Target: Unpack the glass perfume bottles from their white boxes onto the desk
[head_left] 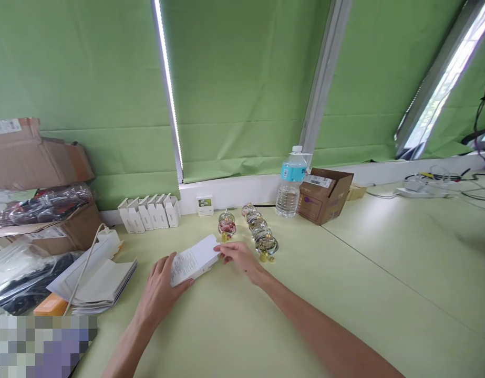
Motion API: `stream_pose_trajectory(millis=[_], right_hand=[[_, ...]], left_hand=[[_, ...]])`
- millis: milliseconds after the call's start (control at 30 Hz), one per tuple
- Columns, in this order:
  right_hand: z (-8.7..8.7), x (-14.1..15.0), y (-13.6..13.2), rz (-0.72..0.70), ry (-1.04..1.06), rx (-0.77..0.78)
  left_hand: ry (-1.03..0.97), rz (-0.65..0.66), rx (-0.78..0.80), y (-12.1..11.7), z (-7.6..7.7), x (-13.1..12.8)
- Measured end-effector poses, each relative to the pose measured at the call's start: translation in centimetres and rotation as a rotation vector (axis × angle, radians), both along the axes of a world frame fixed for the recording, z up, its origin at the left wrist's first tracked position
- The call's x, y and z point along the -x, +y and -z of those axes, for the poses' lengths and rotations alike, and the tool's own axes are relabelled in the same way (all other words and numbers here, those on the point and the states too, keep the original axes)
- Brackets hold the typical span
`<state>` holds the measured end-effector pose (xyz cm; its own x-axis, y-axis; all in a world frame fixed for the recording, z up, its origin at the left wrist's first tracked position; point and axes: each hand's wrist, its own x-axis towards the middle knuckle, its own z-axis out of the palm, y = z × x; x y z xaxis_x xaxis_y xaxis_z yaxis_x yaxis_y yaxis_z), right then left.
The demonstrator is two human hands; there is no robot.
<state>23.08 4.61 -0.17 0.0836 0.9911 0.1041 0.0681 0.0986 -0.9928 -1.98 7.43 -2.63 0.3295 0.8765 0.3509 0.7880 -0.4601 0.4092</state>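
A small white box (192, 258) with fine print on its near part lies tilted between my hands, low over the table. My left hand (162, 278) is closed round the box's near left end, thumb along the lower side and fingers along the upper side. At the far right end, my right hand (240, 258) pinches the box's edge or flap between thumb and fingertips; which of the two I cannot tell. Just beyond stand small glass bottles with gold fittings, a pink one (227, 227) and a row of several others (259, 229). Gold caps (264, 256) lie near the row.
Several white cartons (150, 212) stand along the wall, beside a small picture card (205, 205). A water bottle (290, 184) and an open brown box (324, 195) are at the back. Papers (104, 281) and stacked cardboard boxes (33, 157) occupy the left. Cables and a power strip (425, 190) lie far right.
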Motion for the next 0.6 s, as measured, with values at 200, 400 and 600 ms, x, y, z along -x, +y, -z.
stream_pose_trajectory(millis=[200,400,600], right_hand=[[-2.4,-2.6,-0.1,0.317,0.055,-0.181],[-4.6,-1.0,-2.0,0.324,-0.069,-0.297],[-6.0,2.9,-5.1,0.079,-0.16,-0.339]], left_hand=[[0.032,-0.039,-0.02,-1.3,-0.4,-1.1],[-0.066,0.003,-0.107,-3.3,-1.3,-3.1],[-0.156,0.02,-0.173,-4.2,-2.7,-3.4]])
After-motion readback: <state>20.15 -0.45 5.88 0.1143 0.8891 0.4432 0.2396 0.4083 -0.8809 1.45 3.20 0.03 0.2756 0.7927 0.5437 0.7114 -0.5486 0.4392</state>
